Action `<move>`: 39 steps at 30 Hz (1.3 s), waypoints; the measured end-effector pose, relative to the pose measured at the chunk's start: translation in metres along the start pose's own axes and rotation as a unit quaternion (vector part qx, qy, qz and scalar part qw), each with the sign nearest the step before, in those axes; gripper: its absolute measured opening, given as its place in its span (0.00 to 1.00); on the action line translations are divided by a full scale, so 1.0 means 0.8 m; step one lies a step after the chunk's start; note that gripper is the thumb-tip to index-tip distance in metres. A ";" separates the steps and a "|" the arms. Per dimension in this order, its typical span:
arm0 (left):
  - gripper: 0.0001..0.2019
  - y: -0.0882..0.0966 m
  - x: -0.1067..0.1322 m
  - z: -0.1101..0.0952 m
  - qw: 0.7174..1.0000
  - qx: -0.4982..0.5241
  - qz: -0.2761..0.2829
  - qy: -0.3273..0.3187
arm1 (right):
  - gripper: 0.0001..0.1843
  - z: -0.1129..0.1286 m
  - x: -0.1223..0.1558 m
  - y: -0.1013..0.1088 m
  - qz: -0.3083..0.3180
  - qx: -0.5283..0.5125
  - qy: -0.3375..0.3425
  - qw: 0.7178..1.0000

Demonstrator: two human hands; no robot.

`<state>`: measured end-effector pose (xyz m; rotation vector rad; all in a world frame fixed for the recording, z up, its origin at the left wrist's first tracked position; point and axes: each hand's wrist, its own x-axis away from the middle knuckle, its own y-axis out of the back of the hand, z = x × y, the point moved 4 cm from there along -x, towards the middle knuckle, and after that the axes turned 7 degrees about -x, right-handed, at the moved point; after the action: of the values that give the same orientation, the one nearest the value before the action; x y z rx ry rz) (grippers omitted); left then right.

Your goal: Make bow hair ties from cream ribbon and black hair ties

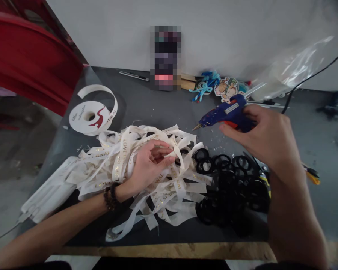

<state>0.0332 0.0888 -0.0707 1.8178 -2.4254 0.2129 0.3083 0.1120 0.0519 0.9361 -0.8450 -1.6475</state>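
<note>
My left hand, with a dark bead bracelet at the wrist, pinches a white ribbon strip that loops up beside the fingertips. Beneath it spreads a heap of white ribbon pieces printed with gold letters. In my right hand is a blue glue gun, its metal nozzle pointing left and down above the table, apart from the ribbon. Black hair ties lie in a pile between the ribbon heap and my right forearm.
At the back left stands a ribbon spool. A white power strip lies along the left edge. By the wall are a cutter knife, a pixelated upright object, blue bows and a clear plastic bag. A red chair stands left.
</note>
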 end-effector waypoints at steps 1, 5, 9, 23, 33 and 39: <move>0.19 0.000 0.000 0.000 1.000 0.001 -0.002 0.001 | 0.16 0.004 0.003 -0.001 -0.001 -0.025 -0.002 1.000; 0.18 0.001 -0.001 -0.002 1.000 -0.018 -0.013 -0.015 | 0.19 0.016 0.011 -0.009 -0.009 -0.054 0.007 0.998; 0.19 0.002 -0.002 -0.001 1.000 -0.015 -0.020 -0.015 | 0.17 0.029 0.019 -0.015 -0.043 -0.031 0.052 0.997; 0.21 0.002 -0.001 -0.002 0.999 -0.013 -0.030 -0.014 | 0.07 0.041 0.035 -0.030 -0.022 0.081 0.119 0.989; 0.22 0.003 -0.003 0.004 0.999 0.002 -0.040 0.005 | 0.07 0.036 0.032 -0.034 -0.021 0.091 0.109 0.990; 0.22 0.003 -0.002 0.001 0.999 0.001 -0.041 0.005 | 0.07 0.034 0.030 -0.040 -0.007 0.107 0.099 0.989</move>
<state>0.0317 0.0908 -0.0722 1.9080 -2.3386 0.2163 0.2661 0.0988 0.0318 1.2349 -0.8925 -1.4660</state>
